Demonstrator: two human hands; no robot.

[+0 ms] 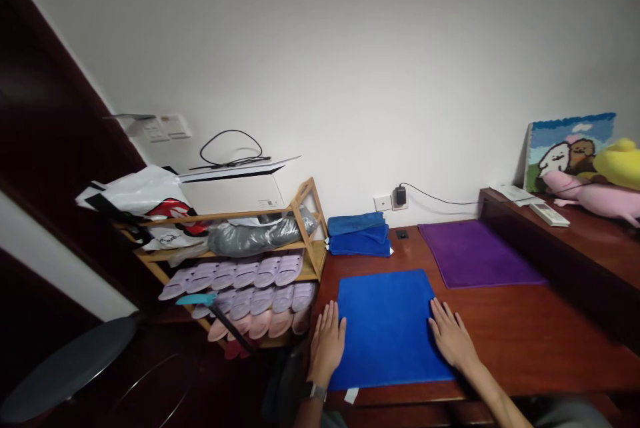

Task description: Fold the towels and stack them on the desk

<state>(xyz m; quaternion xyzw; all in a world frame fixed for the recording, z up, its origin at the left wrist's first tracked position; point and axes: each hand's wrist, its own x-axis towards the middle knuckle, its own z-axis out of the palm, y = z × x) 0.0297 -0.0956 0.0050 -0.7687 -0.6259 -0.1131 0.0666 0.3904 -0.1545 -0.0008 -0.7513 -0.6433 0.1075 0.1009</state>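
1. Presently, the blue cloth [387,328] lies flat and open on the desk [530,341], near its front edge, between the two hands. A white tag [351,395] sticks out from its near side.
2. Left hand [329,341]: palm down at the cloth's left edge, fingers extended and close together, thumb set a little apart. It pinches nothing. A watch [314,389] is on this wrist.
3. Right hand [453,335]: palm down at the cloth's right edge, fingers slightly spread, thumb towards the cloth. It pinches nothing either. How firmly each hand presses, I cannot tell.
4. Folded blue cloths [357,236] sit in a stack behind the open one, near the wall [350,81].
5. A purple cloth [477,255] is spread flat, behind and to the right of the blue one.
6. On the wall behind the desk, a black plug [401,195] is in a socket, its cable [440,199] running right.
7. The raised ledge [595,248] at the right bears a white device [550,215], a pink plush [600,196], a yellow plush [620,163] and a picture [565,148] leaning upright.
8. Left of the desk stands a rack [310,241] with rows of slippers [245,273], a bag [145,191] and a white box [233,193].
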